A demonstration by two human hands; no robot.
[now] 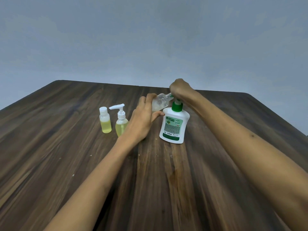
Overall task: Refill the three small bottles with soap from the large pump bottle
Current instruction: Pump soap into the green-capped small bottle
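Observation:
A large white pump bottle (174, 125) with a green collar and green label stands on the wooden table (166, 180). My right hand (179, 89) sits closed on top of its pump head, which it hides. My left hand (143, 117) holds a small clear bottle (160, 102), tilted on its side with its open neck against the pump's spout. Left of my hand stand two small bottles with yellow soap inside: a flip-cap bottle (105, 120) and a small pump bottle (120, 121), both upright.
The dark wooden table runs to a far edge (100, 83) against a plain grey-blue wall. A few pale crumbs lie scattered on the wood near my left forearm.

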